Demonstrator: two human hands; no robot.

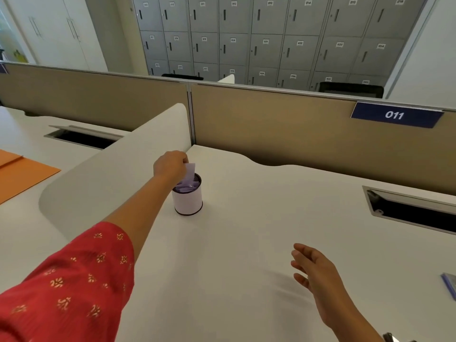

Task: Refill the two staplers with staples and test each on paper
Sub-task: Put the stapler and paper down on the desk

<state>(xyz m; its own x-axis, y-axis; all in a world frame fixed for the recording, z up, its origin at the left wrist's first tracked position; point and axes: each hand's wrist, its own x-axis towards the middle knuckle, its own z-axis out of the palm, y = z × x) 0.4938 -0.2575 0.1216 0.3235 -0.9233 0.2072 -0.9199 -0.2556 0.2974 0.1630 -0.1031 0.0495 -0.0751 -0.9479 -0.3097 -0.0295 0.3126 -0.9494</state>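
Nearest my camera is the red sleeve [66, 280] with its small gold print, covering the left arm in the bottom-left corner. Across from it, low on the right, my right hand [313, 267] hovers over the white desk [246, 255] with its fingers straight, slightly spread and holding nothing. I can't tell if it touches the surface. At the right edge, a blue-grey object [450, 287] is cut off by the frame; I cannot tell what it is. A dark item at the bottom edge near the right forearm is also too cropped to name.

Further out, the left arm stretches forward to a white cylindrical container [188, 199] with a dark rim, standing upright on the desk near the curved white divider [118, 174]. My left hand [170, 166] is above its mouth, fingers curled and pinching a small pale slip of paper [190, 169] that stands partly inside the container. More pale pieces lie inside. No stapler is identifiable in this view.

To the left, beyond the divider, an orange folder [22, 174] lies on the neighbouring desk. A cable slot [414, 211] opens in the desk on the right. Behind it runs a tan partition [271, 124] bearing a blue tag [396, 115] marked 011, and grey numbered lockers [271, 40] line the far wall.
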